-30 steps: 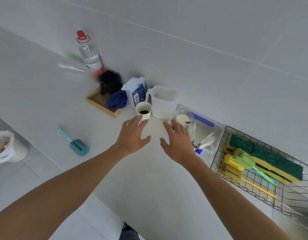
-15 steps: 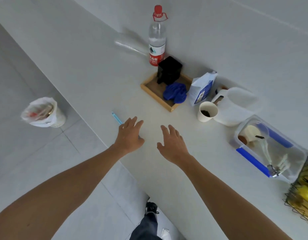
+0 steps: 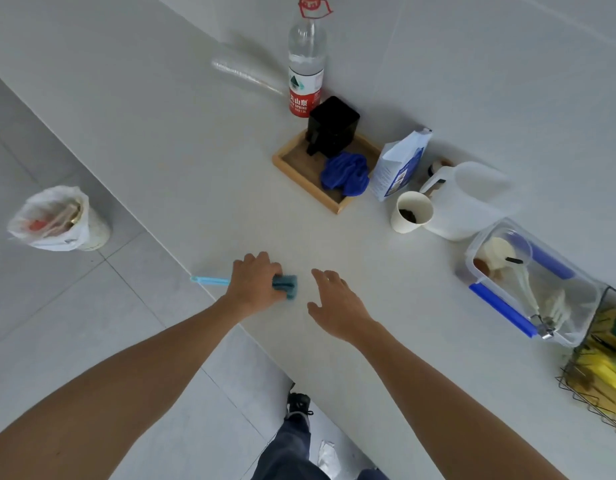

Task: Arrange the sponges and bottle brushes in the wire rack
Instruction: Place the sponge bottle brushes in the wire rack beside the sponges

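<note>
A teal bottle brush (image 3: 286,285) lies on the white counter near its front edge. Its light blue handle sticks out to the left past my knuckles. My left hand (image 3: 256,282) lies over the brush with the fingers curled around it. My right hand (image 3: 336,303) hovers just right of the brush head, fingers apart, holding nothing. The wire rack (image 3: 576,393) is at the far right edge, cut off by the frame, with yellow and green sponges (image 3: 608,368) inside.
A clear lidded box with blue clips (image 3: 528,289) stands left of the rack. Behind it are a white jug (image 3: 473,202), a paper cup (image 3: 412,211), a blue-white bag (image 3: 402,164), a wooden tray (image 3: 306,168) and a water bottle (image 3: 306,64). A lined bin (image 3: 57,220) stands on the floor.
My view swung left, so the rack slid to the right edge. My left hand reached down onto the teal bottle brush and closed on it. My right hand followed alongside.
</note>
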